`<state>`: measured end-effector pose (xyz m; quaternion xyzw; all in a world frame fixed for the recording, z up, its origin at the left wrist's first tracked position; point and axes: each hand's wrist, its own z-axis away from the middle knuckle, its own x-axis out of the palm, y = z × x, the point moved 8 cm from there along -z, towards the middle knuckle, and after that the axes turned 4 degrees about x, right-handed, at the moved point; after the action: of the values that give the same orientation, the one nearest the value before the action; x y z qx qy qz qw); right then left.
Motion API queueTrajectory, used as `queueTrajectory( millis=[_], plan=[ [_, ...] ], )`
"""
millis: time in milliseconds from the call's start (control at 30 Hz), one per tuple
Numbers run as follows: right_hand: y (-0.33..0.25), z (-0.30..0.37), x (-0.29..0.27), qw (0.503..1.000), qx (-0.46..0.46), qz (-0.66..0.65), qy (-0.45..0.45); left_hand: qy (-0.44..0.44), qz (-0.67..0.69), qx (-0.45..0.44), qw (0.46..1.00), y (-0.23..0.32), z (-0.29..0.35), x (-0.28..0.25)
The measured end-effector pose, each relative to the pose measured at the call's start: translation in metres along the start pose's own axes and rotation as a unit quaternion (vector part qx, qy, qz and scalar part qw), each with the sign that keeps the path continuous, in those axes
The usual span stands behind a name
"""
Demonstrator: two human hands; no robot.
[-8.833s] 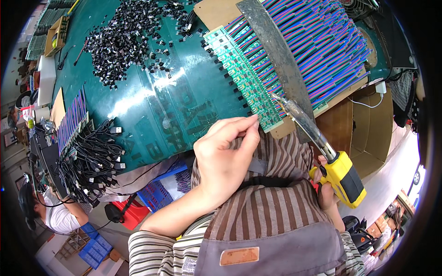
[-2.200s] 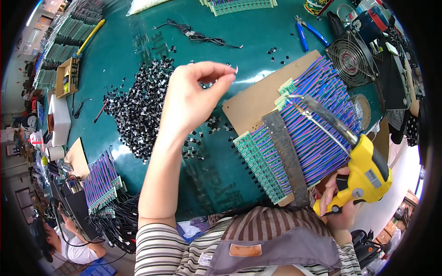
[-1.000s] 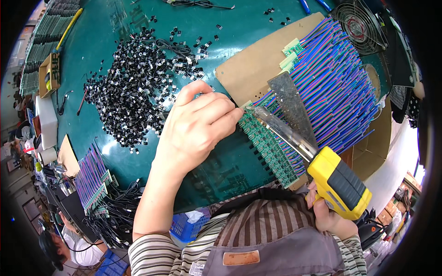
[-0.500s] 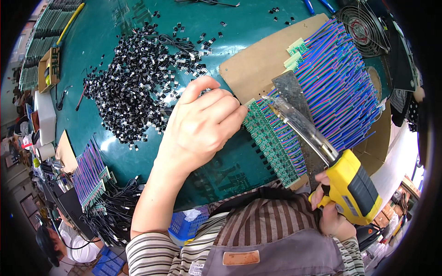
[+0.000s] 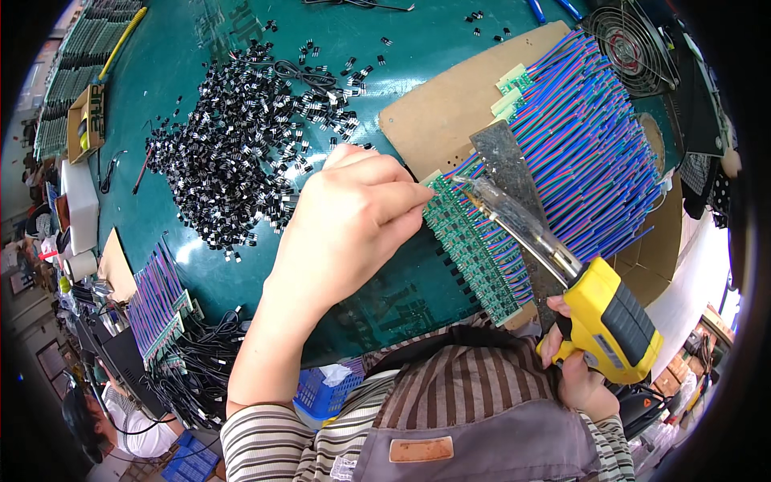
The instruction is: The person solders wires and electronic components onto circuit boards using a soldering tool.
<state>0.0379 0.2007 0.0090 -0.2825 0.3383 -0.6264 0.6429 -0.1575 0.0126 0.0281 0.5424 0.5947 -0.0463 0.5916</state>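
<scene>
My left hand [image 5: 349, 217] is closed, its thumb and index fingertip pinched together at the upper left corner of a green circuit board panel [image 5: 474, 257]. Whatever the fingertips hold is hidden. In my right hand [image 5: 574, 361] is a yellow and black soldering gun [image 5: 614, 321], fingers wrapped round its grip and trigger. Its tip reaches the upper end of the panel, just right of my left fingertips. Blue, red and green wires [image 5: 594, 153] run from the panel to the right. A dark flat metal bar [image 5: 514, 173] lies across them.
Left of my hand spreads a big heap of small black three-legged components [image 5: 233, 145]. Brown cardboard [image 5: 434, 112] lies under the boards and wires. A fan [image 5: 630, 52] stands at the far right. Wired boards [image 5: 161, 309] and black cables [image 5: 189, 386] sit at the left near edge.
My left index finger has straightened toward the panel's corner, and the hand has turned slightly. The soldering gun's tip has moved a little left and nearer to me.
</scene>
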Motion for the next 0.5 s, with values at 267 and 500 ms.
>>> queueTrajectory(
  millis=[267,500],
  plan=[
    [0.032,0.005,-0.018,1.0,0.017,0.022,0.004,-0.028,0.093,-0.123,0.988,-0.016,-0.001,0.013],
    [0.023,0.004,-0.012,0.991,-0.039,0.125,0.0,-0.03,0.065,-0.141,0.987,-0.017,0.002,0.018]
  ],
)
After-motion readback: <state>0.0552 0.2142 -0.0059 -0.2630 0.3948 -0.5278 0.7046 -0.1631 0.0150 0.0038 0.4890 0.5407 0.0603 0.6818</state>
